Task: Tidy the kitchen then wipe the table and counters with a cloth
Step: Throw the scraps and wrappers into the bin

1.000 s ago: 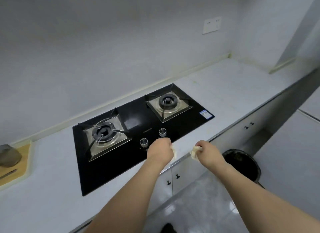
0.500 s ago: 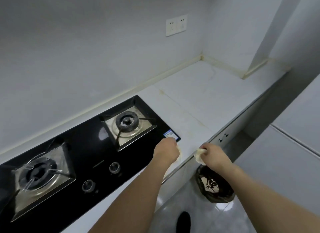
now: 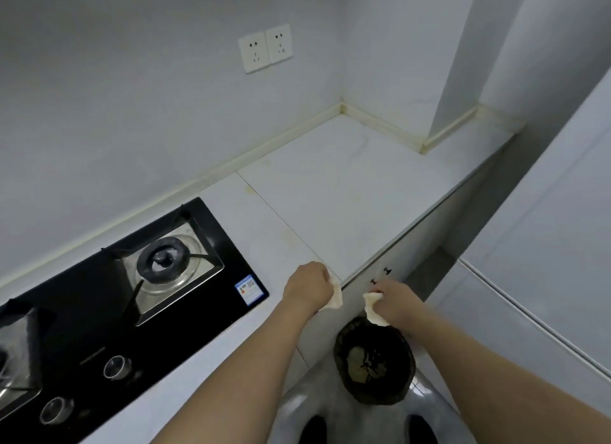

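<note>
My left hand (image 3: 309, 286) grips a pale cloth (image 3: 336, 296) at the front edge of the white counter (image 3: 347, 195), just right of the black gas hob (image 3: 125, 294). Only the cloth's corner shows below my fist. My right hand (image 3: 395, 299) is off the counter's edge in front of the cabinet doors and holds a second crumpled pale cloth piece (image 3: 373, 309) above the bin. The two hands are a short gap apart.
A dark bin (image 3: 373, 364) with rubbish stands on the floor below my right hand. The hob has burners (image 3: 165, 261) and knobs (image 3: 115, 367). A double wall socket (image 3: 264, 48) sits above the counter. White cabinet fronts (image 3: 545, 261) rise at right.
My view and both hands have shifted right along the counter, from the hob's knobs past its right edge. The bin now lies under my right hand. Both hands keep their hold.
</note>
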Motion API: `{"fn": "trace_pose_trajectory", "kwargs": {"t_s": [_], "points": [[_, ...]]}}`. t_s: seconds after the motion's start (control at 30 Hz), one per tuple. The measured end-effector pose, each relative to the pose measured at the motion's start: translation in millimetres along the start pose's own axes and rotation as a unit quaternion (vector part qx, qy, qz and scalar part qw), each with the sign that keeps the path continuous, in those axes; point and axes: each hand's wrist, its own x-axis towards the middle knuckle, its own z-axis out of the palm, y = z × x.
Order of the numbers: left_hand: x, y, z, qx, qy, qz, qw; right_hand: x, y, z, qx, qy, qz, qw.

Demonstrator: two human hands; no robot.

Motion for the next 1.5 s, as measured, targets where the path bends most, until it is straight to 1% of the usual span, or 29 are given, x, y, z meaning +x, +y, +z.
{"fn": "trace_pose_trajectory", "kwargs": {"t_s": [0.1, 0.17, 0.23, 0.3, 0.47, 0.57, 0.67, 0.73, 0.83, 0.93, 1.0, 1.1, 1.2, 1.3, 1.37, 1.5], "points": [[1, 30, 32, -0.021, -0.002, -0.041, 0.999, 14, 42, -24, 0.015, -0.016, -0.002, 1.0], [0, 45, 49, -0.031, 0.005, -0.062, 0.998, 19, 62, -35, 0.007, -0.019, -0.008, 1.0], [-1, 61, 70, -0.037, 0.01, -0.092, 0.995, 29, 82, -46, -0.016, -0.042, -0.019, 0.999], [-4, 66, 82, -0.037, 0.003, -0.105, 0.994, 31, 91, -49, -0.032, -0.051, -0.031, 0.998], [-8, 61, 115, -0.067, -0.007, -0.18, 0.981, 38, 112, -38, -0.051, -0.085, -0.042, 0.994], [-4, 51, 139, -0.088, -0.009, -0.212, 0.973, 57, 124, -17, -0.074, -0.1, -0.037, 0.992], [12, 26, 175, -0.105, -0.015, -0.242, 0.964, 82, 140, 17, -0.095, -0.107, -0.024, 0.989], [30, 7, 199, -0.107, -0.016, -0.243, 0.964, 101, 153, 40, -0.092, -0.102, -0.019, 0.99], [65, -27, 254, -0.116, -0.014, -0.254, 0.96, 142, 189, 89, -0.11, -0.105, -0.011, 0.988], [108, -68, 326, -0.145, -0.022, -0.27, 0.952, 190, 240, 147, -0.12, -0.104, -0.003, 0.987], [129, -95, 367, -0.144, -0.031, -0.283, 0.948, 216, 266, 176, -0.129, -0.103, -0.005, 0.986], [162, -128, 433, -0.13, -0.039, -0.28, 0.95, 255, 306, 223, -0.148, -0.108, -0.016, 0.983], [187, -148, 478, -0.133, -0.043, -0.272, 0.952, 283, 333, 259, -0.162, -0.115, -0.019, 0.98], [198, -160, 500, -0.141, -0.069, -0.269, 0.95, 296, 347, 276, -0.174, -0.123, -0.014, 0.977], [195, -165, 501, -0.14, -0.091, -0.267, 0.949, 294, 346, 276, -0.183, -0.131, -0.017, 0.974], [162, -154, 461, -0.138, -0.091, -0.274, 0.948, 259, 320, 248, -0.196, -0.148, -0.024, 0.969]]}}
